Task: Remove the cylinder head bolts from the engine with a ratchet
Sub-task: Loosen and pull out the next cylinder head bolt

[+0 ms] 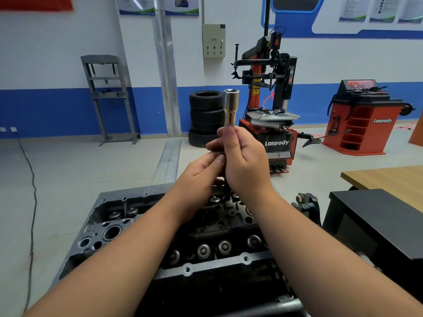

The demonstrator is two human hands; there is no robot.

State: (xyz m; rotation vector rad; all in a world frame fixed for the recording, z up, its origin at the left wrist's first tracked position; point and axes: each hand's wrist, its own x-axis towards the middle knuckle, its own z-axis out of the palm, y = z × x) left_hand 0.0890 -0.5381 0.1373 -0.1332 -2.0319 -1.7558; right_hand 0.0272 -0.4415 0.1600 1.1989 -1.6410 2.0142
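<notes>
A chrome deep socket (pixel 230 107) points upward, its open end at the top, held up in front of me above the engine. My right hand (pixel 242 161) grips the tool just below the socket. My left hand (pixel 201 170) pinches the dark shaft under it from the left. A thin dark part of the ratchet (pixel 227 191) shows below the hands; the rest is hidden by my fingers. The cylinder head (pixel 206 227) lies below my forearms, with valve springs and bolt holes showing.
A black box (pixel 377 220) stands to the right of the engine, with a wooden table (pixel 389 177) behind it. On the floor beyond are stacked tyres (pixel 206 115), a red tyre changer (pixel 272 124), a wheel balancer (pixel 361 120) and a grey press frame (pixel 109 97).
</notes>
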